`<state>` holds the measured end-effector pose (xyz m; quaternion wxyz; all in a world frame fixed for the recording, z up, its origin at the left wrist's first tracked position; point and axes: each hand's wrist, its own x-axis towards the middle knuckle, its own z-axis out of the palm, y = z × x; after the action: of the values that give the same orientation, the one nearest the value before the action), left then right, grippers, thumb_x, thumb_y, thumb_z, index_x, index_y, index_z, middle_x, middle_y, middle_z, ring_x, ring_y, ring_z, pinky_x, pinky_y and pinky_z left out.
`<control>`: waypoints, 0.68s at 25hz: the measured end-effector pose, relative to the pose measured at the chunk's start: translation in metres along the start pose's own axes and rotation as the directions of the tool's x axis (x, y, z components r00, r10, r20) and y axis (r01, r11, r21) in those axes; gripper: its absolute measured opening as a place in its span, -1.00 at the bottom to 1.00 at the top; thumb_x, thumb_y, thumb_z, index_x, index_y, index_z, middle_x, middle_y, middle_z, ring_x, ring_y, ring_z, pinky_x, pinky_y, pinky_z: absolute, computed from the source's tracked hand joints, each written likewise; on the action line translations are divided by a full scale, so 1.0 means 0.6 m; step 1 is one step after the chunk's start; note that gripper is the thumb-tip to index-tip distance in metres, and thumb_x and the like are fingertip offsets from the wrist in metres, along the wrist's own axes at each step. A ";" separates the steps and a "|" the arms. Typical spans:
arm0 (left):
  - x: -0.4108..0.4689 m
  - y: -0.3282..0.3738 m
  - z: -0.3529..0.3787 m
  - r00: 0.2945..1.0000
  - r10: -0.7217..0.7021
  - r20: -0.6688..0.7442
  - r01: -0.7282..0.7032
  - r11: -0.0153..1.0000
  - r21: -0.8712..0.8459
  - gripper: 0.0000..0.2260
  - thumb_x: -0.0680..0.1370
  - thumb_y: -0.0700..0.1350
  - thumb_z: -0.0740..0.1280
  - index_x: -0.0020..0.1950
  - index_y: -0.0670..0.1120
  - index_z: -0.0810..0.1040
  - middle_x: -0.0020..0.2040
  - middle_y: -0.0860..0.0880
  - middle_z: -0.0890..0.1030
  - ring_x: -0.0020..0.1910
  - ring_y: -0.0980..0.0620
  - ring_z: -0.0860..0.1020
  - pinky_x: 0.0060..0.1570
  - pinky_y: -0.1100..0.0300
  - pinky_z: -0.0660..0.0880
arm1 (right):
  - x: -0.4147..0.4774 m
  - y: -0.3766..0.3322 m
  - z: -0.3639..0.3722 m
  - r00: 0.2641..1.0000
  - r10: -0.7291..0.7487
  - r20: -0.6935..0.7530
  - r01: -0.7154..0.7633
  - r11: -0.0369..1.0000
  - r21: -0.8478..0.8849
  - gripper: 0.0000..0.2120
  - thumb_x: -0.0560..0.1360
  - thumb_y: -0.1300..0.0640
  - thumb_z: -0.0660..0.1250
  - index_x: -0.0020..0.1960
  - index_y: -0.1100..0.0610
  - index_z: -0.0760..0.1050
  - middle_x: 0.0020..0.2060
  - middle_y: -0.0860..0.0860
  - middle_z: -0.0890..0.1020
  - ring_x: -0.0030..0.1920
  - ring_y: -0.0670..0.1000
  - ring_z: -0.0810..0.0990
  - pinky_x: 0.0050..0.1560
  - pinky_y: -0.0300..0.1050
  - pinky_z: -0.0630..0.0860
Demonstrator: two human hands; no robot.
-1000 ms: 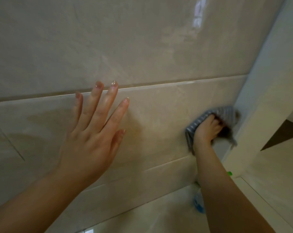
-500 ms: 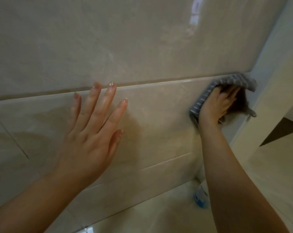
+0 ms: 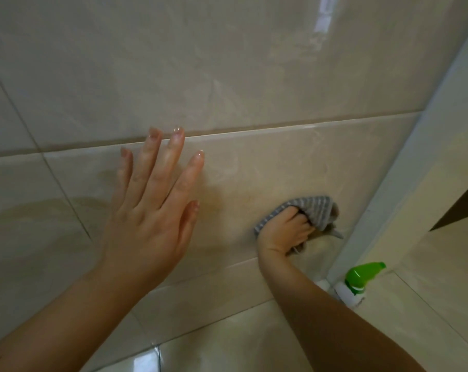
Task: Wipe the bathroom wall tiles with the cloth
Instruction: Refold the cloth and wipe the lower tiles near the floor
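Landmark: long horizontal grout joint (image 3: 281, 127) that crosses the glossy beige ceramic wall tiles (image 3: 227, 76); all positions below refer to it.
Left hand (image 3: 149, 210): laid flat against the tile just below the joint, with the forearm entering from the lower left.
Left fingers (image 3: 171, 157): straight and slightly spread; the two longest fingertips reach the joint, and the thumb lies alongside the palm.
Right hand (image 3: 283, 234): well below the joint and to the right of the left hand, pressed toward the wall.
Right fingers (image 3: 300, 224): curled into a fist round a bunch of fabric; the thumb is hidden.
Grey ribbed microfibre cloth (image 3: 316, 210): gripped in the right hand and lying against the tile below the joint; its upper fold protrudes above the knuckles and a corner trails out to the right.
White painted door frame (image 3: 415, 197): meets the right end of the joint and runs down to the floor; the cloth lies near it without touching it.
White spray bottle with green trigger head (image 3: 361, 275): far below the joint, at the foot of the frame; its lower body is partly hidden behind the right forearm.
Glossy beige floor tiles (image 3: 227, 339): far below the joint, beneath both forearms.
Tile surface: faint streaks show above and below the joint.
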<state>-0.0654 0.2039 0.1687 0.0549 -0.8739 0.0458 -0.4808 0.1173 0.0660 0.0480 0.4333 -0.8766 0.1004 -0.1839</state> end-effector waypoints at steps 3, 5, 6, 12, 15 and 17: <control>-0.018 -0.001 0.001 0.999 0.043 0.033 -0.042 0.999 -0.008 -0.51 0.62 -0.13 0.22 0.54 -0.16 0.26 0.58 -0.21 0.13 0.59 -0.23 0.00 0.54 -0.20 -0.05 | -0.004 -0.019 -0.005 0.994 0.075 0.075 -0.083 0.990 0.116 -0.19 0.43 -0.11 -0.32 0.24 0.39 0.44 0.33 0.40 0.37 0.42 0.35 0.24 0.34 -0.09 -0.28; -0.027 0.004 0.006 0.999 0.036 0.038 -0.035 0.999 -0.041 -0.51 0.63 -0.11 0.23 0.55 -0.14 0.25 0.58 -0.20 0.11 0.60 -0.22 -0.02 0.53 -0.22 -0.04 | 0.039 -0.014 -0.026 0.993 0.041 -0.108 -0.031 0.996 0.088 -0.13 0.39 -0.13 -0.36 0.27 0.38 0.43 0.36 0.38 0.35 0.44 0.33 0.21 0.33 -0.19 -0.32; -0.028 0.004 0.007 0.999 0.029 0.041 -0.027 0.998 -0.064 -0.51 0.63 -0.10 0.22 0.55 -0.14 0.24 0.58 -0.20 0.09 0.60 -0.22 -0.04 0.53 -0.23 -0.05 | 0.059 -0.019 -0.039 0.985 0.033 -0.171 -0.020 0.997 0.081 -0.11 0.37 -0.14 -0.37 0.30 0.37 0.41 0.38 0.36 0.34 0.45 0.31 0.20 0.33 -0.19 -0.30; -0.028 -0.021 -0.007 0.997 -0.051 0.056 0.056 0.993 -0.102 -0.56 0.67 -0.06 0.14 0.54 -0.16 0.27 0.58 -0.26 0.10 0.60 -0.17 -0.09 0.53 -0.22 -0.09 | -0.069 -0.070 -0.022 0.952 -0.301 -0.056 0.286 0.940 -0.185 -0.64 0.46 0.23 -0.03 -0.09 0.36 0.52 -0.17 0.49 0.52 -0.03 0.57 0.52 0.11 0.60 0.29; -0.023 -0.036 -0.026 0.998 -0.055 0.019 0.057 0.990 -0.128 -0.56 0.68 -0.04 0.11 0.54 -0.16 0.25 0.58 -0.26 0.10 0.59 -0.21 -0.05 0.53 -0.26 -0.06 | -0.184 -0.089 0.007 0.871 -0.455 0.184 0.491 0.824 -0.285 -0.44 0.55 0.06 -0.11 0.30 0.33 0.45 0.25 0.54 0.37 0.34 0.60 0.20 0.34 0.57 -0.01; -0.017 -0.046 -0.053 0.995 -0.088 -0.050 0.080 0.986 -0.144 -0.56 0.67 -0.06 0.13 0.54 -0.17 0.26 0.58 -0.26 0.11 0.58 -0.26 -0.01 0.53 -0.25 -0.05 | -0.182 -0.092 -0.007 0.872 -0.463 0.161 0.486 0.860 -0.156 -0.35 0.55 -0.11 -0.11 0.50 0.23 0.24 0.47 0.39 0.14 0.50 0.43 -0.04 0.49 0.29 -0.21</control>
<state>-0.0969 0.2311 0.1808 -0.0288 -0.8629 0.0446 -0.5026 0.0171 0.1332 0.0687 0.2934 -0.9211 -0.1273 -0.2222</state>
